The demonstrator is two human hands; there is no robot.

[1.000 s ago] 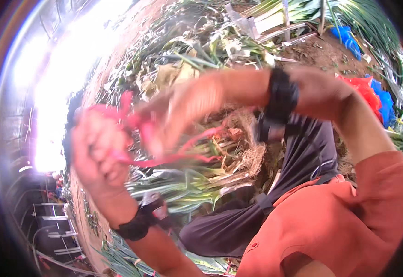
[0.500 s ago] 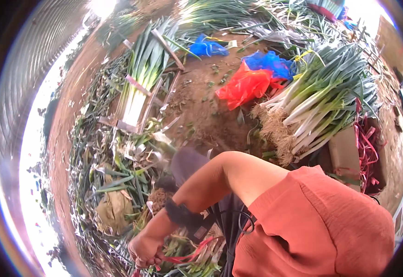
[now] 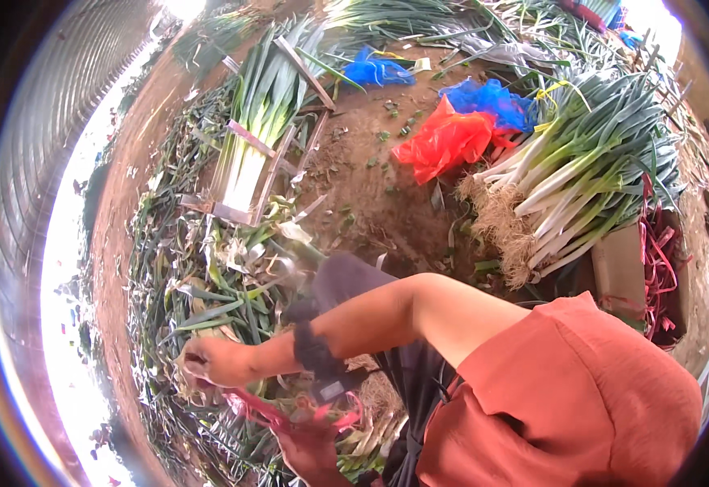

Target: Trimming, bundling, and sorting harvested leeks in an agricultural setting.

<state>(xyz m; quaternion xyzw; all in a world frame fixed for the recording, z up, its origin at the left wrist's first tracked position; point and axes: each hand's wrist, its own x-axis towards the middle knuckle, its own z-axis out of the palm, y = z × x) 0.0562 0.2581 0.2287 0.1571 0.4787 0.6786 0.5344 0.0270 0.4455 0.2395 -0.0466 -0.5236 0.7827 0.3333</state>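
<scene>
My right hand (image 3: 212,362) is closed in a fist at the left, with a dark band on its forearm. A red plastic strap (image 3: 259,407) runs from just under it toward the lower middle. Below, my left hand (image 3: 310,446) reaches up to the strap; its fingers are blurred and partly lost against it. Under and beside the strap lie leeks (image 3: 375,434) with pale stems and a tangle of roots. My right arm and red sleeve hide part of them.
A wooden rack (image 3: 261,195) holds leeks at the far left. Trimmed leaves (image 3: 208,312) litter the ground. Red (image 3: 444,142) and blue plastic bags (image 3: 492,104) lie beyond. At the right are a big bundle of leeks (image 3: 561,178) and a cardboard box (image 3: 620,268) with red straps.
My right hand has swung up and left. My left hand has come into sight below it. The red strap now stretches across between them. The view has shifted slightly.
</scene>
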